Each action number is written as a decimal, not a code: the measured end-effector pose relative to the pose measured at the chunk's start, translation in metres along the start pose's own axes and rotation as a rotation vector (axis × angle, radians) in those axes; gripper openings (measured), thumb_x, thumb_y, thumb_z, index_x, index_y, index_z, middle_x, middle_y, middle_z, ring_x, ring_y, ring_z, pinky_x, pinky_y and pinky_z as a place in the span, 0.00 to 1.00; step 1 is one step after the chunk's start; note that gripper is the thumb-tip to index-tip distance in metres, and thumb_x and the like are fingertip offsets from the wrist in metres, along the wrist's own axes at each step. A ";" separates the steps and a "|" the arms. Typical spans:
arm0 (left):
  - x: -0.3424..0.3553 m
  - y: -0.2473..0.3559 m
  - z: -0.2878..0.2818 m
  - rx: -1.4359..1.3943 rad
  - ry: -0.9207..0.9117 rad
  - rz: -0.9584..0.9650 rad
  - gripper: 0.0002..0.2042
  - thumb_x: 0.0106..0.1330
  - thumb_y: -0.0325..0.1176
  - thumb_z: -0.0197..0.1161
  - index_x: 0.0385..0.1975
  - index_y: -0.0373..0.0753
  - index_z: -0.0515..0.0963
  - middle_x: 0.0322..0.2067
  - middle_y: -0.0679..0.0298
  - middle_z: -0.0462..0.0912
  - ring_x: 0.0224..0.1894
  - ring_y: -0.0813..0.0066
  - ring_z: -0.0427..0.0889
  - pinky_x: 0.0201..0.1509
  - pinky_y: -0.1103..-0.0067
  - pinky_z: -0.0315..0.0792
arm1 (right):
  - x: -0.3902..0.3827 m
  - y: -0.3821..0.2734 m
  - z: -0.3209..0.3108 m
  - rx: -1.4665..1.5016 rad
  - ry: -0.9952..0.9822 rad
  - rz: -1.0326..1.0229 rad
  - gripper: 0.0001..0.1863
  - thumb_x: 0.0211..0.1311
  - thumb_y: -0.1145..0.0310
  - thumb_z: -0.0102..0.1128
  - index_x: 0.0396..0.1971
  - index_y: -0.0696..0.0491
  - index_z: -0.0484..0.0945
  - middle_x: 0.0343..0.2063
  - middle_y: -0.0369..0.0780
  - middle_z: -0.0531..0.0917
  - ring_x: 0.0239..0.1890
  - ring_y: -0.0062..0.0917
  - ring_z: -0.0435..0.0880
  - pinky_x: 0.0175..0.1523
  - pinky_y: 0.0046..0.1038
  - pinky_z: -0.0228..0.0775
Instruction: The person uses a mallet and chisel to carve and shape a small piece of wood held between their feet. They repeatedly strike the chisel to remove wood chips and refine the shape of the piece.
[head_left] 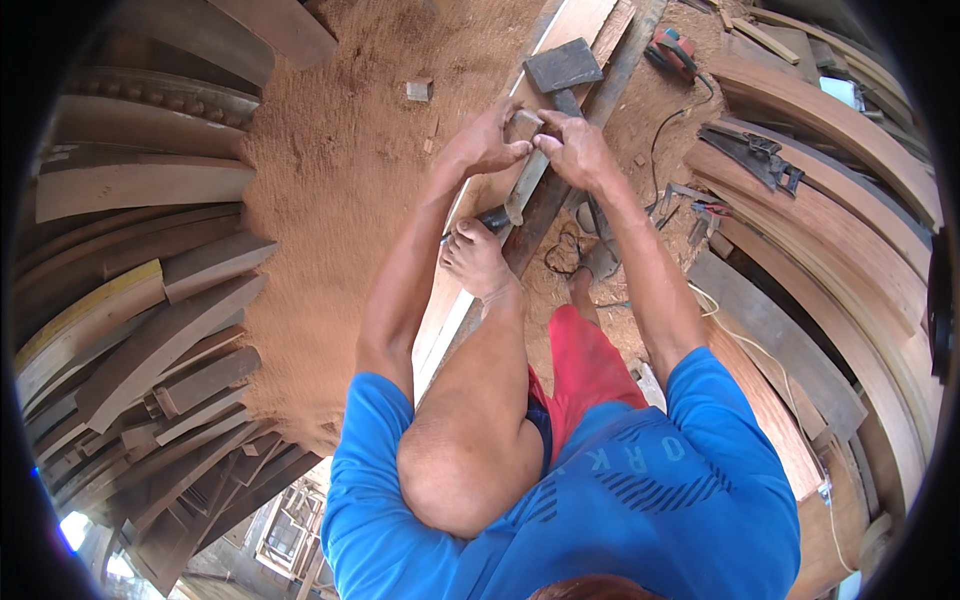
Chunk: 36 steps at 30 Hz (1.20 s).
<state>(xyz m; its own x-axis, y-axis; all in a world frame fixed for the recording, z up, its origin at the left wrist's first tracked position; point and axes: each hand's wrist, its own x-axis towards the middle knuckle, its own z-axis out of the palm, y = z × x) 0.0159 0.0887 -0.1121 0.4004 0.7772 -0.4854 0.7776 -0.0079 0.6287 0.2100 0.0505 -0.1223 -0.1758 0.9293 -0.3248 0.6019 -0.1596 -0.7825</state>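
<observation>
Head view: both hands meet over a long pale plank (470,290) running up the sawdust floor (340,150). Left hand (488,142) and right hand (578,150) pinch a small wooden block (524,124) between fingertips, fingers curled closed on it, just above a narrow grey strip (527,182) that lies along the plank. A bare foot (478,262) rests on the plank.

The block looks light, rigid and dry, probably rough-sawn, so not slippery; its short faces suit a fingertip grip. A dark square slab (562,64) lies just beyond the hands. Curved boards (150,330) are stacked either side.
</observation>
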 end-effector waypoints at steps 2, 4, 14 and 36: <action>-0.002 -0.015 0.003 -0.174 0.012 0.035 0.28 0.68 0.42 0.66 0.67 0.43 0.72 0.44 0.53 0.87 0.46 0.62 0.86 0.50 0.68 0.77 | 0.007 -0.001 -0.004 0.039 -0.103 0.109 0.26 0.66 0.61 0.61 0.61 0.56 0.79 0.49 0.54 0.86 0.52 0.44 0.87 0.61 0.44 0.76; 0.000 -0.025 0.002 -0.237 -0.009 0.076 0.24 0.72 0.39 0.62 0.66 0.43 0.73 0.41 0.57 0.87 0.43 0.67 0.85 0.49 0.71 0.77 | 0.015 0.000 -0.007 0.089 -0.147 0.184 0.24 0.63 0.59 0.62 0.56 0.54 0.83 0.41 0.50 0.89 0.44 0.38 0.88 0.53 0.39 0.79; 0.004 -0.014 -0.007 -0.189 0.042 -0.077 0.17 0.74 0.46 0.59 0.35 0.38 0.85 0.24 0.68 0.82 0.27 0.79 0.77 0.33 0.76 0.69 | 0.030 0.010 -0.020 0.279 -0.351 0.232 0.26 0.67 0.63 0.58 0.62 0.62 0.77 0.41 0.42 0.88 0.37 0.23 0.87 0.41 0.24 0.79; 0.002 -0.045 0.010 -0.434 -0.013 0.012 0.22 0.68 0.35 0.69 0.58 0.32 0.78 0.51 0.51 0.85 0.54 0.64 0.84 0.61 0.72 0.75 | 0.032 0.006 -0.008 0.243 -0.185 0.221 0.24 0.68 0.62 0.60 0.54 0.66 0.79 0.35 0.47 0.89 0.31 0.29 0.89 0.40 0.31 0.81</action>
<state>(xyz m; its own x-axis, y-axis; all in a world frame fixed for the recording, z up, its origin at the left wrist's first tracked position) -0.0135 0.0848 -0.1474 0.4164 0.7707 -0.4823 0.4979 0.2506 0.8303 0.2145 0.0817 -0.1331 -0.2133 0.7915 -0.5727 0.4428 -0.4442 -0.7788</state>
